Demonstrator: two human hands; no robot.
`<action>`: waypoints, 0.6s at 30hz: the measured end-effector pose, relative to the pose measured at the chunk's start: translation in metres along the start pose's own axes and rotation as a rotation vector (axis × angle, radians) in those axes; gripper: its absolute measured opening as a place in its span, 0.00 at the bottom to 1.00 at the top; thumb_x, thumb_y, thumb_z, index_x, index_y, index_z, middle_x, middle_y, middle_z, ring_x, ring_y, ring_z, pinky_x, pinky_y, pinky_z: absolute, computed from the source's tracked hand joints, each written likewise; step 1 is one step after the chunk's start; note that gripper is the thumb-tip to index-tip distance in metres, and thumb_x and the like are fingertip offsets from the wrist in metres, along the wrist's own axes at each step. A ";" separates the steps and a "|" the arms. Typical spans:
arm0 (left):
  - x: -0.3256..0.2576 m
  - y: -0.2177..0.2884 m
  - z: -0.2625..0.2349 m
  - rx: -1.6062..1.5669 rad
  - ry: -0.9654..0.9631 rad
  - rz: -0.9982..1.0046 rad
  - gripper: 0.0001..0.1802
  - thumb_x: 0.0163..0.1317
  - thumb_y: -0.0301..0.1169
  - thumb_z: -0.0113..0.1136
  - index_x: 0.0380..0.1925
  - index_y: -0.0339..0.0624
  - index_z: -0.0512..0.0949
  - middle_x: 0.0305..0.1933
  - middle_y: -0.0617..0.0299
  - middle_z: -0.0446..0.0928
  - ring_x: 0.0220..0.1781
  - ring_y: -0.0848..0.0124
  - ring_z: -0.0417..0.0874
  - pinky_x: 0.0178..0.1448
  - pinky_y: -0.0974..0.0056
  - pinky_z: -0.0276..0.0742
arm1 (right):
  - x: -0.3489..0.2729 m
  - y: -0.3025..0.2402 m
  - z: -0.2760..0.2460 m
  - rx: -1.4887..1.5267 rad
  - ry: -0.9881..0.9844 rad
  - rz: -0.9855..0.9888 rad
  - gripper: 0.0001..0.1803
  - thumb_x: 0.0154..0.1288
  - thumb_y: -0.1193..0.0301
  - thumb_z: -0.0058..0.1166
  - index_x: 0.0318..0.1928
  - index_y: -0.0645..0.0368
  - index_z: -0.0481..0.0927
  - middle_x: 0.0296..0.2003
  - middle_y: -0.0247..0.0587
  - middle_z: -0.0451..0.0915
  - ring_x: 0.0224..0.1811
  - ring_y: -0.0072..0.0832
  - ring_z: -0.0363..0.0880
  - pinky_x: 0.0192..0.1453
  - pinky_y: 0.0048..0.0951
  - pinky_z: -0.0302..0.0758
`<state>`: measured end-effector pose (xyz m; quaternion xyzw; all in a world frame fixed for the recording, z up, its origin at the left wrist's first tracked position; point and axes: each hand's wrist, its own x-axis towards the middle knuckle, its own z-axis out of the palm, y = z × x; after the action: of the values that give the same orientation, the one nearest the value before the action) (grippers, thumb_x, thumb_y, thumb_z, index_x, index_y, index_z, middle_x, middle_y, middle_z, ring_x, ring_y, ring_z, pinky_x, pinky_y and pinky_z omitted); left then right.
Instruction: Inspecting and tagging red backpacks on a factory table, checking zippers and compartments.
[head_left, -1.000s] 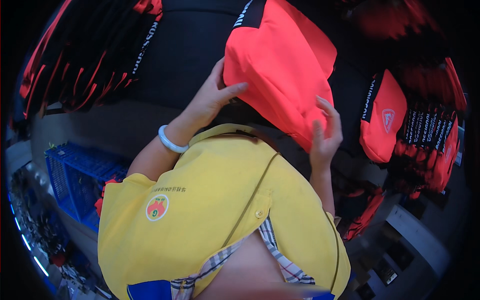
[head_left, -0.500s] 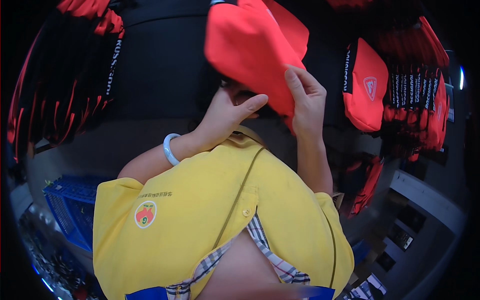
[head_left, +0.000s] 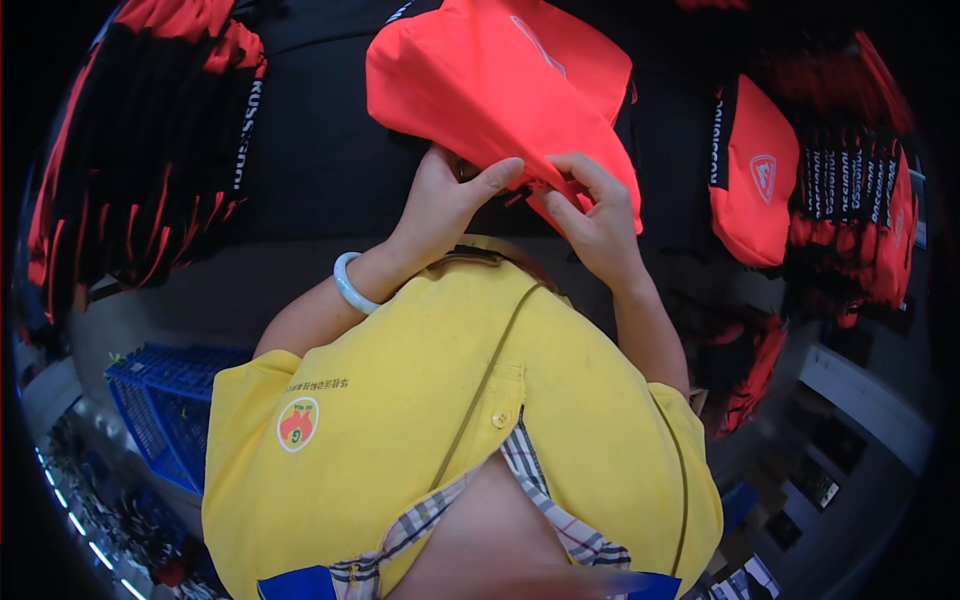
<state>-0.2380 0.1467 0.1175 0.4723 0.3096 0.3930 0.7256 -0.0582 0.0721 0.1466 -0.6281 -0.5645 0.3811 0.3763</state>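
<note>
A bright red fabric bag [head_left: 500, 85] with a pale printed emblem lies slanted in front of my body, partly folded over. My left hand [head_left: 445, 197] grips its near edge, the thumb stretched along the edge and the other fingers hidden beneath the cloth. Close by on the right, my right hand [head_left: 600, 222] pinches the same edge between thumb and fingers. Between the two hands a small dark piece shows at the edge, too small to make out.
A dark work surface [head_left: 320, 130] lies under the bag. Stacked red and black bags [head_left: 150, 150] stand at the left. On the right, a single red bag [head_left: 760, 180] lies before a row of similar bags [head_left: 850, 190]. A blue plastic crate [head_left: 165, 410] sits lower left.
My right hand has moved down and left along the bag's edge, toward my left hand. The bag has shifted nearer and spread wider, with its emblem now in sight.
</note>
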 end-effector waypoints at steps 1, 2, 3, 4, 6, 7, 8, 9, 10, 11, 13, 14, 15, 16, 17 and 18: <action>0.000 0.000 -0.003 -0.015 -0.007 -0.004 0.25 0.60 0.36 0.70 0.51 0.33 0.70 0.44 0.58 0.79 0.43 0.75 0.81 0.46 0.70 0.78 | 0.002 -0.005 0.000 -0.057 -0.007 -0.026 0.17 0.60 0.76 0.58 0.51 0.65 0.78 0.40 0.45 0.82 0.45 0.33 0.81 0.53 0.30 0.75; 0.000 -0.001 -0.005 -0.030 -0.014 -0.008 0.25 0.61 0.36 0.70 0.51 0.33 0.70 0.44 0.58 0.80 0.42 0.75 0.81 0.46 0.70 0.78 | 0.004 -0.008 0.000 -0.115 -0.014 -0.052 0.17 0.61 0.76 0.58 0.51 0.65 0.78 0.39 0.45 0.82 0.44 0.33 0.82 0.51 0.30 0.76; 0.000 0.000 -0.007 -0.025 -0.009 -0.006 0.25 0.61 0.36 0.70 0.51 0.33 0.70 0.44 0.58 0.80 0.42 0.75 0.81 0.46 0.70 0.78 | 0.005 -0.007 0.000 -0.111 -0.017 -0.057 0.17 0.61 0.76 0.58 0.51 0.65 0.78 0.39 0.45 0.82 0.44 0.33 0.82 0.51 0.30 0.76; -0.002 -0.001 -0.007 0.011 0.001 -0.025 0.25 0.61 0.36 0.69 0.51 0.33 0.70 0.43 0.58 0.80 0.42 0.74 0.82 0.46 0.69 0.78 | 0.006 -0.005 -0.003 -0.089 -0.030 -0.119 0.15 0.61 0.76 0.58 0.50 0.65 0.79 0.39 0.46 0.82 0.43 0.32 0.82 0.48 0.30 0.77; -0.003 0.001 -0.010 0.047 0.011 -0.045 0.25 0.62 0.37 0.68 0.51 0.33 0.70 0.42 0.59 0.80 0.41 0.73 0.82 0.47 0.68 0.79 | 0.006 -0.003 -0.006 -0.066 -0.043 -0.180 0.14 0.62 0.76 0.58 0.49 0.65 0.79 0.39 0.46 0.82 0.42 0.32 0.83 0.46 0.29 0.78; -0.003 0.003 -0.011 -0.015 0.009 -0.101 0.25 0.63 0.37 0.67 0.52 0.33 0.70 0.44 0.58 0.80 0.43 0.73 0.82 0.48 0.68 0.79 | 0.006 -0.003 -0.008 -0.045 -0.060 -0.164 0.14 0.63 0.76 0.58 0.48 0.66 0.79 0.38 0.43 0.82 0.41 0.27 0.82 0.47 0.26 0.77; -0.003 0.004 -0.013 -0.077 0.008 -0.156 0.24 0.64 0.38 0.65 0.53 0.34 0.70 0.47 0.57 0.79 0.46 0.72 0.81 0.50 0.67 0.79 | 0.007 -0.003 -0.008 -0.024 -0.078 -0.147 0.13 0.64 0.76 0.59 0.48 0.67 0.79 0.37 0.39 0.82 0.41 0.21 0.81 0.48 0.23 0.76; -0.004 0.003 -0.013 -0.079 0.011 -0.155 0.24 0.64 0.38 0.65 0.53 0.34 0.70 0.47 0.57 0.79 0.46 0.72 0.81 0.50 0.67 0.79 | 0.009 -0.003 -0.008 -0.024 -0.082 -0.148 0.13 0.64 0.76 0.59 0.48 0.67 0.79 0.37 0.39 0.82 0.41 0.21 0.81 0.48 0.23 0.76; -0.006 0.001 -0.015 -0.131 -0.049 -0.172 0.23 0.64 0.34 0.63 0.54 0.34 0.69 0.49 0.57 0.77 0.49 0.72 0.80 0.51 0.66 0.79 | 0.011 -0.003 -0.007 -0.077 -0.057 -0.145 0.13 0.64 0.73 0.60 0.46 0.66 0.79 0.35 0.42 0.82 0.37 0.27 0.82 0.43 0.25 0.77; -0.007 -0.002 -0.017 -0.183 -0.108 -0.189 0.23 0.65 0.31 0.61 0.56 0.34 0.68 0.52 0.56 0.76 0.52 0.72 0.79 0.53 0.65 0.78 | 0.013 -0.003 -0.006 -0.130 -0.032 -0.141 0.12 0.64 0.70 0.61 0.45 0.64 0.80 0.32 0.46 0.82 0.33 0.32 0.83 0.38 0.27 0.78; -0.011 -0.008 -0.015 -0.174 -0.229 -0.113 0.24 0.60 0.24 0.56 0.58 0.34 0.66 0.54 0.57 0.74 0.56 0.71 0.76 0.56 0.64 0.77 | 0.020 -0.017 -0.004 -0.254 -0.047 -0.103 0.12 0.63 0.70 0.61 0.43 0.64 0.79 0.31 0.46 0.82 0.32 0.33 0.83 0.37 0.27 0.78; -0.010 -0.014 -0.014 -0.176 -0.256 -0.063 0.27 0.56 0.20 0.54 0.58 0.34 0.65 0.52 0.57 0.74 0.55 0.71 0.77 0.57 0.64 0.76 | 0.023 -0.023 -0.002 -0.380 -0.059 -0.064 0.12 0.63 0.69 0.62 0.42 0.64 0.79 0.30 0.47 0.81 0.30 0.35 0.82 0.37 0.27 0.78; -0.011 -0.014 -0.017 -0.173 -0.252 -0.064 0.27 0.56 0.20 0.54 0.58 0.34 0.65 0.52 0.57 0.74 0.55 0.71 0.77 0.57 0.64 0.76 | 0.024 -0.023 -0.001 -0.377 -0.062 -0.065 0.12 0.63 0.69 0.62 0.42 0.64 0.79 0.30 0.47 0.81 0.30 0.35 0.82 0.37 0.27 0.78; -0.010 -0.012 -0.017 -0.109 -0.268 -0.097 0.28 0.59 0.22 0.57 0.60 0.34 0.64 0.55 0.58 0.73 0.57 0.71 0.75 0.60 0.64 0.73 | 0.026 -0.023 0.000 -0.361 -0.055 -0.100 0.12 0.63 0.69 0.62 0.40 0.64 0.78 0.29 0.47 0.80 0.29 0.37 0.82 0.36 0.28 0.77; -0.009 -0.011 -0.018 -0.046 -0.284 -0.130 0.29 0.61 0.25 0.61 0.61 0.35 0.64 0.58 0.58 0.72 0.60 0.71 0.73 0.63 0.64 0.70 | 0.027 -0.023 0.001 -0.345 -0.048 -0.135 0.11 0.62 0.69 0.62 0.39 0.64 0.78 0.28 0.48 0.79 0.29 0.38 0.81 0.35 0.29 0.77; -0.009 -0.013 -0.018 -0.045 -0.285 -0.132 0.29 0.61 0.25 0.61 0.61 0.35 0.64 0.58 0.58 0.72 0.60 0.71 0.73 0.63 0.64 0.70 | 0.026 -0.022 0.002 -0.343 -0.047 -0.133 0.11 0.62 0.69 0.62 0.39 0.64 0.78 0.28 0.48 0.79 0.29 0.38 0.81 0.35 0.29 0.77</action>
<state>-0.2540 0.1437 0.0995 0.4858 0.2250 0.2801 0.7969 -0.0669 0.1003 0.1642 -0.6352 -0.6702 0.2681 0.2748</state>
